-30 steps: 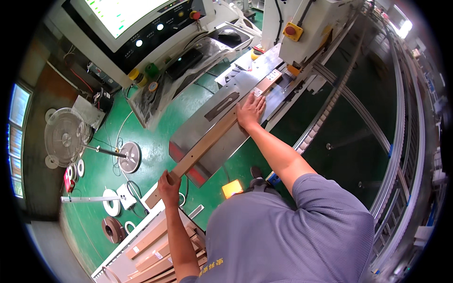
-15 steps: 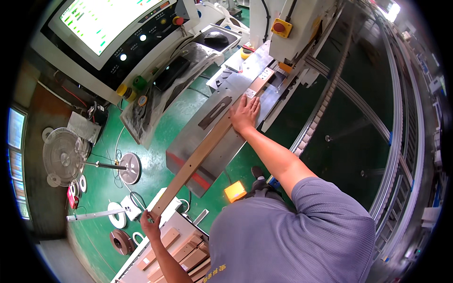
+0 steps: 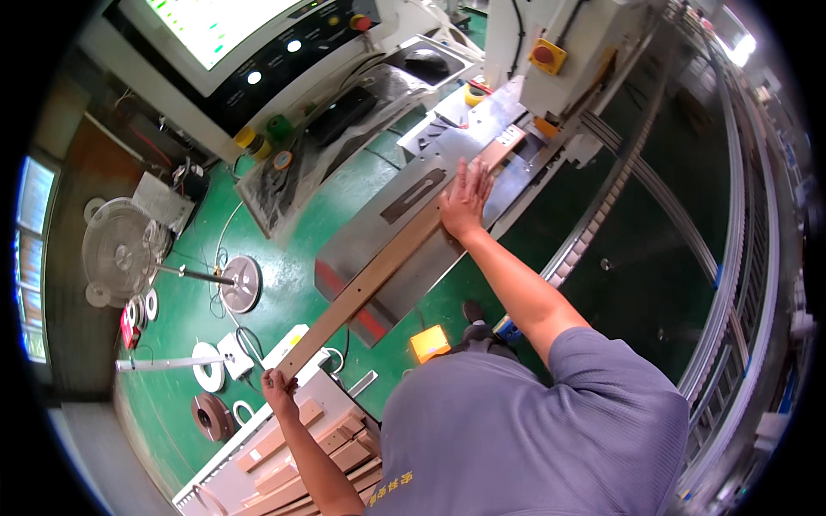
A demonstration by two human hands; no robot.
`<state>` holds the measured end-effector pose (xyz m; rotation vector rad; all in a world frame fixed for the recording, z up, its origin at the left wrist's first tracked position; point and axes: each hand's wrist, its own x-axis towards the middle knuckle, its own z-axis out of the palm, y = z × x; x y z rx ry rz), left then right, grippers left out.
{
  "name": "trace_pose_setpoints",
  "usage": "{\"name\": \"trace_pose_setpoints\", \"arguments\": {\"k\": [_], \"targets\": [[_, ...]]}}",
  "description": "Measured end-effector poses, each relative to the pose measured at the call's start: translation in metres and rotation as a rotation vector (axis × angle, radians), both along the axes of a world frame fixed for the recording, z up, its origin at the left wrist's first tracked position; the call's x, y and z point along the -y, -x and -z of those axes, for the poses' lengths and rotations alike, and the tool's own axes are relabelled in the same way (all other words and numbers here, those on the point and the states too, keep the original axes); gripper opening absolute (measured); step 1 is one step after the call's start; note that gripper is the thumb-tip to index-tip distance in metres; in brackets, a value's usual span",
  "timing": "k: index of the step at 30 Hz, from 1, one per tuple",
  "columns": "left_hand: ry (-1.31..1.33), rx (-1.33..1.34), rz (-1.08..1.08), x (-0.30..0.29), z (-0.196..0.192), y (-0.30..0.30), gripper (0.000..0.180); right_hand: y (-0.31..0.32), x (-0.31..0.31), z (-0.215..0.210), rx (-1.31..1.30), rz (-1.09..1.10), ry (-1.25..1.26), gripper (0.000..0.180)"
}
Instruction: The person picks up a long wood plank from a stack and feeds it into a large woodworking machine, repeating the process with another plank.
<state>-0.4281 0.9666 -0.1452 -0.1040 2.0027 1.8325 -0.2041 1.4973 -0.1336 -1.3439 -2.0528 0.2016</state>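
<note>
A long brown board strip lies slantwise across a grey metal machine table, its near end jutting past the table's edge. At that near end my left hand is closed around the strip. Farther up, my right hand rests flat on the strip with its fingers stretched and slightly apart. Past its fingertips, the far end carries a pale label close to the machine head. A dark slotted recess shows in the table beside the strip.
Similar brown strips are stacked on a pale surface below my left hand. A control panel with a screen stands at upper left, above a plastic-covered shelf. A standing fan is far left. A roller conveyor rail runs along the right.
The view has shifted a little. My right hand has slid slightly toward the strip's far end, and its fingers now cover a pale patch that showed before. My left hand keeps its hold.
</note>
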Motion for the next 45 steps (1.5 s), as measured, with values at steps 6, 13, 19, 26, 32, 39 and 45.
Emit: {"name": "trace_pose_setpoints", "arguments": {"k": [6, 13, 19, 26, 32, 39, 45], "targets": [[-0.056, -0.161, -0.24, 0.064, -0.032, -0.022, 0.035, 0.05, -0.024, -0.026, 0.369, -0.719, 0.143, 0.056], [-0.442, -0.361, -0.899, 0.186, -0.098, -0.05, 0.052, 0.06, -0.041, -0.026, 0.314, -1.024, 0.247, 0.036], [-0.842, -0.864, -0.956, 0.187, -0.237, -0.101, 0.04, 0.048, -0.072, -0.01, 0.226, -1.037, 0.319, 0.021], [-0.885, -1.072, -0.603, 0.175, -0.347, -0.158, 0.04, 0.072, 0.013, -0.046, -0.62, -0.962, 1.434, 0.039], [-0.777, -1.218, -0.622, 0.202, -0.398, -0.17, 0.037, 0.094, 0.076, -0.074, -0.531, -0.881, 1.664, 0.039], [-0.463, -1.311, -0.763, 0.172, -0.47, -0.206, 0.034, 0.083, 0.123, -0.111, -0.404, -1.07, 1.558, 0.038], [-0.3, -1.094, -1.067, 0.066, -0.405, -0.173, 0.043, 0.06, 0.201, -0.175, -0.22, -1.348, 1.244, 0.04]]}}
